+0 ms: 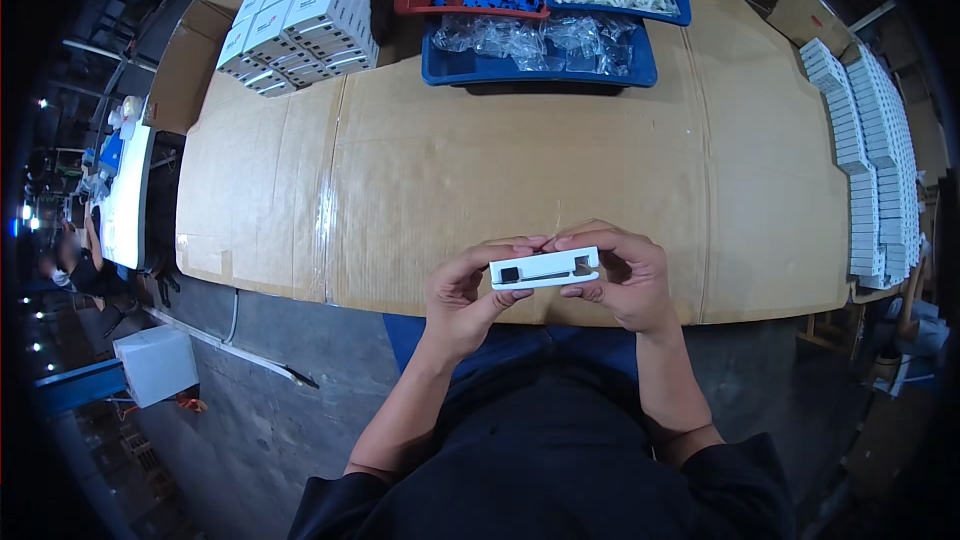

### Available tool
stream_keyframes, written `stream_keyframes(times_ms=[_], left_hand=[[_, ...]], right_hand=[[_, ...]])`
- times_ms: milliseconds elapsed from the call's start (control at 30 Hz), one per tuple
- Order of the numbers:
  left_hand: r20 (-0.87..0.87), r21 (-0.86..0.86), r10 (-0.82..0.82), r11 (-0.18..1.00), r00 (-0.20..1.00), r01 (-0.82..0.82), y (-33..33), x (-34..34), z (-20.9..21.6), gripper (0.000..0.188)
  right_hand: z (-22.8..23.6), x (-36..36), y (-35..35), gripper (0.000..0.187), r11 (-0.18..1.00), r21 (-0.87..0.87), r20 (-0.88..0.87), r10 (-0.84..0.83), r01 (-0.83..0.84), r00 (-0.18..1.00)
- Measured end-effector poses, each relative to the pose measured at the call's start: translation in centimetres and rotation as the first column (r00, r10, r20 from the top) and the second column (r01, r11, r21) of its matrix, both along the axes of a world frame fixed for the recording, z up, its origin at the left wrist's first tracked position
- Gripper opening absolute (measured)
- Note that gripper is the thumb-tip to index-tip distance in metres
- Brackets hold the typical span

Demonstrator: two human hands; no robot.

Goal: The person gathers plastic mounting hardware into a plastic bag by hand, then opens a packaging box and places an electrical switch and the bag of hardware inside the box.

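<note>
A small white rectangular housing (550, 275) is held level between my two hands, just above the table's near edge. Its side facing me shows a long slot, a dark square at the left end and a notch at the right end. My left hand (462, 290) grips the left end, thumb below and fingers over the top. My right hand (632, 278) pinches the right end in the same way. The fingertips behind the housing are partly hidden.
Cardboard (520, 160) covers the table. White boxes (300, 15) are stacked far left. At the back stand a red tray (470, 10) of blue parts, a blue tray (685, 0) of slender white pieces and another blue tray (540, 78) of clear bags. White pieces (875, 160) are stacked right.
</note>
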State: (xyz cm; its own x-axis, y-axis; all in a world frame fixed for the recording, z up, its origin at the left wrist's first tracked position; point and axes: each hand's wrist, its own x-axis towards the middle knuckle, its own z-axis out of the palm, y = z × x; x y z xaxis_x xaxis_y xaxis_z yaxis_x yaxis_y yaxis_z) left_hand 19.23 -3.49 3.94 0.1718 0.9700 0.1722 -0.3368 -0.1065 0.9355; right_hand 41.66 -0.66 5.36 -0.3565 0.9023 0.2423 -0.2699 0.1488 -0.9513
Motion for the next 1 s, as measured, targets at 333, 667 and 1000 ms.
stream_keyframes(times_ms=[333,667,1000], left_hand=[[0.022,-0.026,-0.025,0.999,0.999,0.025,-0.2,-0.2,0.1,0.030],[0.026,-0.047,-0.026,0.999,0.999,0.027,-0.4,0.0,-0.2,0.037],[0.012,-0.078,-0.027,0.997,1.000,0.028,-0.4,0.2,-0.6,0.038]], right_hand=[[-0.4,-0.5,-0.7,0.039,0.989,0.121,0.033,-0.086,0.081,0.996],[-0.6,-0.8,-0.9,0.038,0.974,0.180,0.061,-0.148,0.135,0.987],[-1.1,-0.5,-1.0,0.036,0.973,0.186,0.080,-0.156,0.139,0.985]])
